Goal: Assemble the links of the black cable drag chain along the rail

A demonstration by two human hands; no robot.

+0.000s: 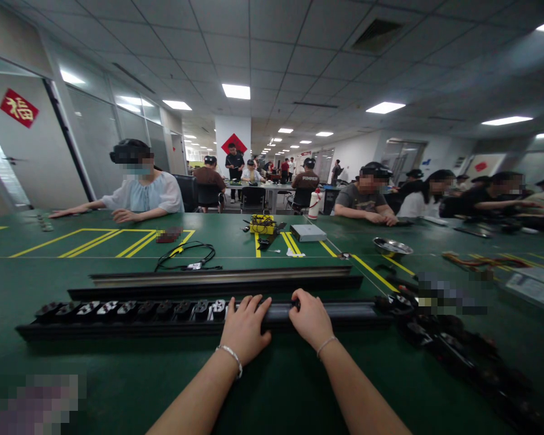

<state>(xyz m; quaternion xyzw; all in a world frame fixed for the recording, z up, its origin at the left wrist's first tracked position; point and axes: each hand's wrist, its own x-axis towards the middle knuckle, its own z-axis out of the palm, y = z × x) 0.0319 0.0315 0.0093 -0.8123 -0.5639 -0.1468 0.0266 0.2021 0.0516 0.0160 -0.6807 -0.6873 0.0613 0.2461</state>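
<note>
A long black socket strip (131, 313) lies across the green table in front of me, with several socket modules set into its left half. My left hand (243, 329) lies on the strip near its middle, fingers stretched and slightly spread over the rail. My right hand (311, 318) sits just to its right, fingers curled over the strip's bare right half (344, 311). A second long metal rail (222, 279) lies parallel just behind the strip.
Loose black socket modules (439, 341) are heaped at the right. A black cable (185, 255), a yellow tool (262, 224), a white box (308, 232) and a metal dish (392, 246) lie farther back. Other people sit at the table's far side.
</note>
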